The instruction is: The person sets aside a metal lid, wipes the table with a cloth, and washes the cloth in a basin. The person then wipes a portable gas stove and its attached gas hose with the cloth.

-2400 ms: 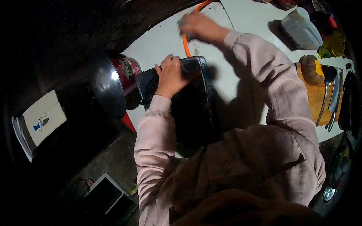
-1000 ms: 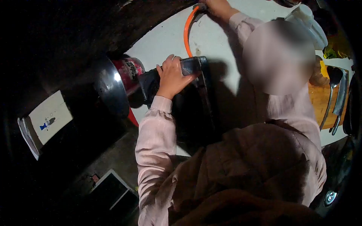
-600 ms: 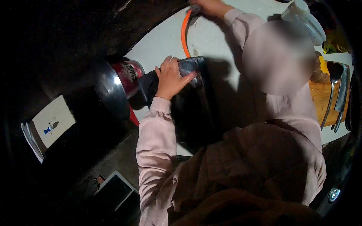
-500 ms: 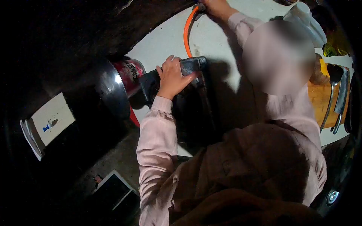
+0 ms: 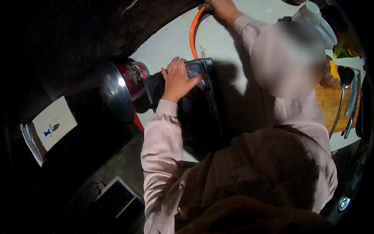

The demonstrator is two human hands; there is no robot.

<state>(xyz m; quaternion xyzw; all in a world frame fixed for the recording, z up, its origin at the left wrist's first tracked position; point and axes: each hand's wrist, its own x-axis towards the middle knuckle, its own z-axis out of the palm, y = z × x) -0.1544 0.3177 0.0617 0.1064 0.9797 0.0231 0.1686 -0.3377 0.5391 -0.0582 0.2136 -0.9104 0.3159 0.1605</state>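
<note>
A black box-like appliance (image 5: 200, 113) stands at the front of the white table (image 5: 167, 43). My left hand (image 5: 178, 80) grips its top rear edge, thumb apart on the right and fingers over the far side. From behind the box an orange hose (image 5: 192, 33) curves up to a dark fitting (image 5: 205, 7) near the table's far edge. My right hand (image 5: 223, 8) reaches to that fitting and is closed on it, its fingers partly cut off by the frame's top. A blurred disc covers part of my right sleeve.
To the left are a red patterned container (image 5: 134, 78) and a shiny metal lid or pan (image 5: 119, 85). On the right, a wooden board (image 5: 329, 103) bears a brown-and-yellow item (image 5: 331, 76), a dark ladle (image 5: 344, 78) and a cleaver (image 5: 352, 97). A white jug (image 5: 313, 23) stands behind.
My right hand has moved up from the middle of the hose to the table's far edge, with the dark fitting. My left hand has stayed on the black box.
</note>
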